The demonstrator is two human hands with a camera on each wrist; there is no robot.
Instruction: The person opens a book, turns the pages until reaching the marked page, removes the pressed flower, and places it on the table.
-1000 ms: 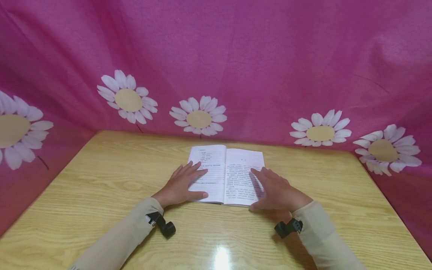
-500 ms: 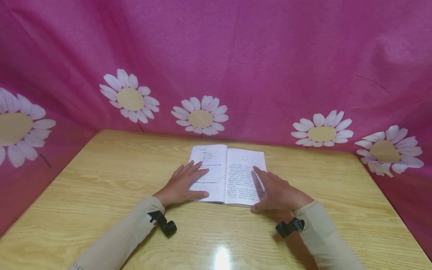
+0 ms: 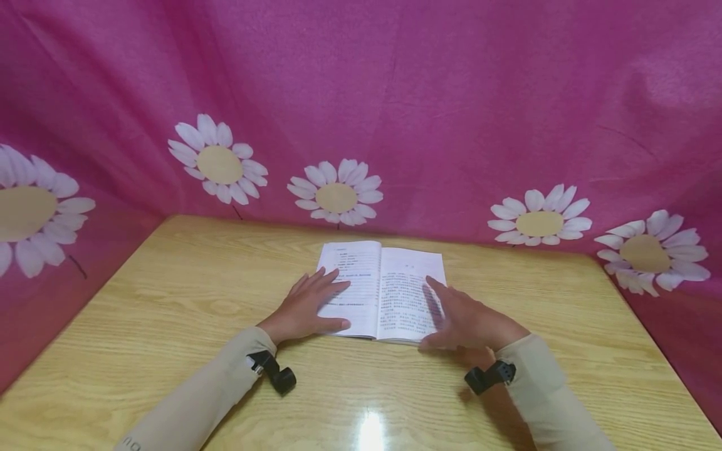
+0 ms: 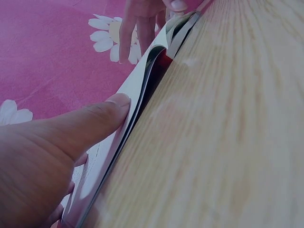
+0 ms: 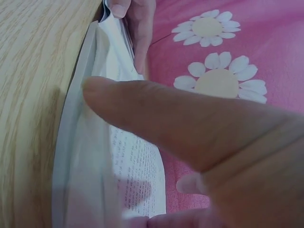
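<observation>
Practically unchanged from a second ago, the book [image 3: 379,288] lies on the table [image 3: 186,294], pages unturned, left hand [image 3: 304,310] spread on one side, right hand [image 3: 470,321], thumb and fingers apart, over the other, contact unclear.

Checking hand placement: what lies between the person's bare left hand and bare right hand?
The middle of the open, white-paged printed book lies between the left hand and right hand; the head view shows this.

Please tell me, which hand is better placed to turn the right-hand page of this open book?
Probably the right hand: it arches over the right-hand page, with the thumb at the near edge. The left hand rests on the left-hand page.
</observation>
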